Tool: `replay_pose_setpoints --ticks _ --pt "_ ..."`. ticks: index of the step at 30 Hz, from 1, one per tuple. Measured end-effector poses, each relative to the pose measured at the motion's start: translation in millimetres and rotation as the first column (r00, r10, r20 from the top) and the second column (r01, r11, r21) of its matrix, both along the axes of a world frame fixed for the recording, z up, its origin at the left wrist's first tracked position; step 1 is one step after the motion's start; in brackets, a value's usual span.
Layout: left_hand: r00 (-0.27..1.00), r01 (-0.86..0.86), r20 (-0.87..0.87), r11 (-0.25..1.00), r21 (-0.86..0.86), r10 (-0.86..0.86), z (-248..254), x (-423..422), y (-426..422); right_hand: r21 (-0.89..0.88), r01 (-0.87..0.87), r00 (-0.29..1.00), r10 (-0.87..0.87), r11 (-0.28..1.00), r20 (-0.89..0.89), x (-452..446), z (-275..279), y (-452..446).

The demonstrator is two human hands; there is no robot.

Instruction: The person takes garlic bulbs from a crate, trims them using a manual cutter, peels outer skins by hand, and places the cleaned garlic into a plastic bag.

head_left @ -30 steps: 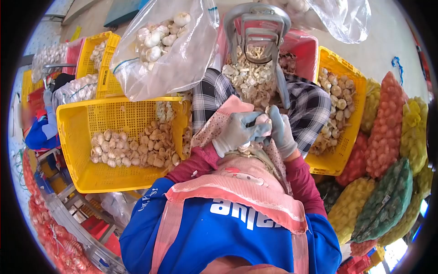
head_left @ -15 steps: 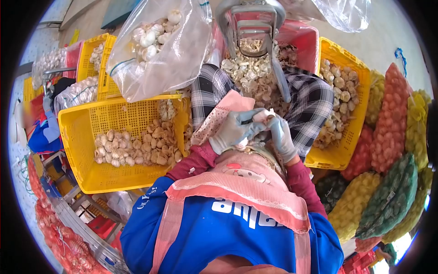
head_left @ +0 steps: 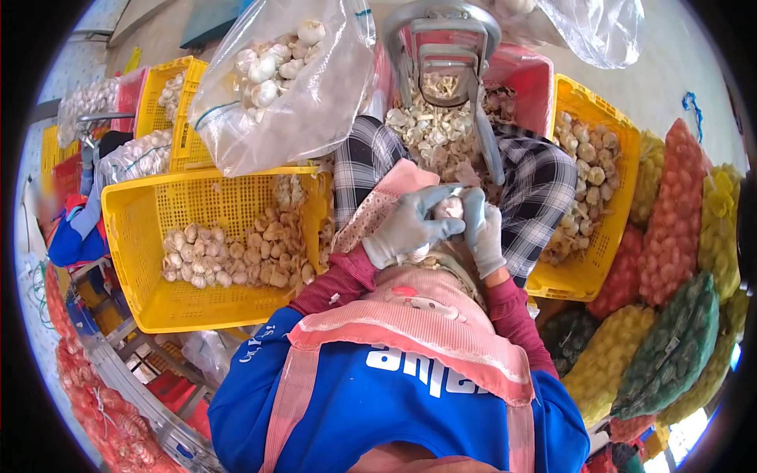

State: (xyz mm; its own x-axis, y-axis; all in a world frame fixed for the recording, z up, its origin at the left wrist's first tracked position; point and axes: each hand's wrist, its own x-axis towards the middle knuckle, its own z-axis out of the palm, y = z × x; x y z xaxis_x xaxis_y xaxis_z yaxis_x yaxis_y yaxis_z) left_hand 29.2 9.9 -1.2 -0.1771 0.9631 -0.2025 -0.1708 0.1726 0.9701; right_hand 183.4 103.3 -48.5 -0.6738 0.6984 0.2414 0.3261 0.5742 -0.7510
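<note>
Between my two gloved hands is a garlic bulb (head_left: 449, 208), pale with a pinkish side, held just above my lap. The fingers and thumb of my left hand (head_left: 406, 226) curl round it from the left. My right hand (head_left: 483, 236) closes on it from the right, its fingers pressed along the bulb. A pink dotted cloth (head_left: 378, 201) lies over my thigh beside the left wrist. Beyond the hands, between my knees, a heap of garlic skins and scraps (head_left: 441, 134) fills a red crate (head_left: 527, 75).
At the left stands a yellow crate (head_left: 205, 303) with garlic bulbs; another yellow crate (head_left: 564, 276) is at the right. A clear plastic bag (head_left: 307, 130) holds white bulbs. A grey metal frame (head_left: 495, 142) rises ahead. Net sacks (head_left: 670, 221) line the right; a person (head_left: 79, 229) sits far left.
The fingers have shifted around the garlic bulb, which now shows more openly between them. Both hands stay over the lap. The view has moved slightly.
</note>
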Motion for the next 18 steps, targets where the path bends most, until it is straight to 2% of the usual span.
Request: replay_pose_setpoints --ticks 1,2,4,5,6,7,8,9,10,11,12,13,14,15,16,17,18 --pt "0.969 0.015 0.247 0.986 -0.169 0.028 3.1 -0.9 -3.4 -0.425 0.029 0.999 -0.034 0.905 -0.005 -1.7 16.9 0.6" --pt "0.924 0.004 0.379 0.989 -0.146 0.052 6.8 -4.9 -4.6 -0.77 0.047 0.998 -0.065 0.636 0.007 -3.1 34.4 1.8" --pt "0.841 -0.034 0.534 0.994 -0.106 0.086 9.6 -12.1 -12.7 -0.799 0.054 0.995 -0.102 0.599 -0.009 -7.6 32.4 1.0" --pt "0.811 -0.122 0.561 0.986 -0.115 0.166 13.8 -10.9 -14.8 -0.809 0.043 0.993 -0.115 0.587 -0.031 -11.9 33.3 -1.3" --pt "0.785 -0.145 0.599 0.987 -0.07 0.158 24.2 -21.5 -16.0 -0.921 0.064 0.977 -0.211 0.385 -0.02 -15.7 34.6 -2.0" --pt "0.76 -0.169 0.633 0.985 -0.026 0.147 40.2 -34.0 -17.6 -0.928 0.059 0.965 -0.26 0.367 -0.041 -20.8 35.7 -3.2" --pt "0.813 -0.262 0.535 0.965 -0.015 0.229 57.1 -45.6 -15.0 -0.916 0.017 0.97 -0.23 0.402 -0.083 -22.6 36.4 -1.7" --pt "0.783 -0.317 0.575 0.947 0.04 0.238 79.2 -59.3 -7.8 -0.803 -0.027 0.963 -0.201 0.596 -0.182 -18.8 8.2 -2.3" --pt "0.67 -0.34 0.73 0.93 0.138 0.137 86.9 -66.3 -12.1 -0.855 0.031 0.974 -0.207 0.517 -0.089 -19.2 6.4 2.2" --pt "0.316 -0.361 0.945 0.91 0.201 -0.084 93.3 -88.0 -1.0 -0.907 0.073 0.972 -0.234 0.414 -0.028 -19.9 4.2 2.2" --pt "0.486 -0.588 0.773 0.807 -0.056 0.408 128.3 -85.8 5.4 -0.945 0.119 0.966 -0.257 0.306 0.039 -23.3 11.1 3.0" --pt "0.579 -0.59 0.69 0.807 -0.014 0.435 112.5 -92.2 3.3 -0.966 0.055 0.976 -0.218 0.252 -0.001 -19.6 1.9 6.0" --pt "0.662 -0.584 0.595 0.812 0.027 0.456 96.0 -99.4 2.8 -0.847 0.076 0.993 -0.118 0.525 0.016 -13.9 -6.8 5.1" --pt "0.664 -0.546 0.543 0.829 -0.118 0.514 108.4 -89.8 2.0 -0.657 0.07 0.997 -0.034 0.751 0.068 -11.2 -9.4 3.2" --pt "0.792 -0.51 0.38 0.86 -0.017 0.478 95.2 -85.1 -0.1 -0.368 -0.012 0.994 0.051 0.93 0.096 -19.4 38.4 2.5" --pt "0.881 -0.448 0.203 0.892 0.062 0.428 80.2 -78.0 -2.6 -0.168 -0.045 0.98 0.077 0.985 0.185 -12.4 37.8 4.3" --pt "0.874 -0.472 0.158 0.88 0.054 0.459 80.6 -67.5 3.1 -0.228 -0.032 0.997 0.048 0.973 0.063 -9.8 37.7 2.1"
